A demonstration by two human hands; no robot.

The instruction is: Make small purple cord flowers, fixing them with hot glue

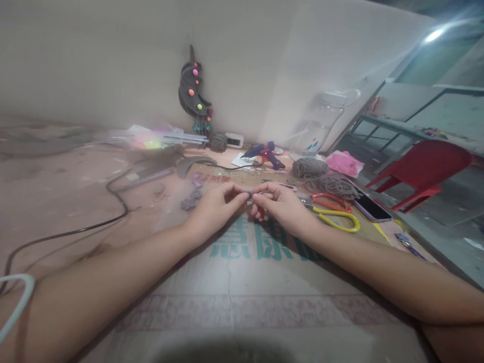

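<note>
A printed sheet (227, 312) covers part of a cluttered table (68, 201) against a pale wall (113, 65), a red chair (431, 164) beyond. Arms angled inward, the left hand (217, 204) and right hand (283, 204) nearly meet over the sheet, fingertips pinching a small dark piece (249, 196).

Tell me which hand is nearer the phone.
Right. The right hand is left of the phone; the left hand is farther left, on the right hand's far side.
</note>
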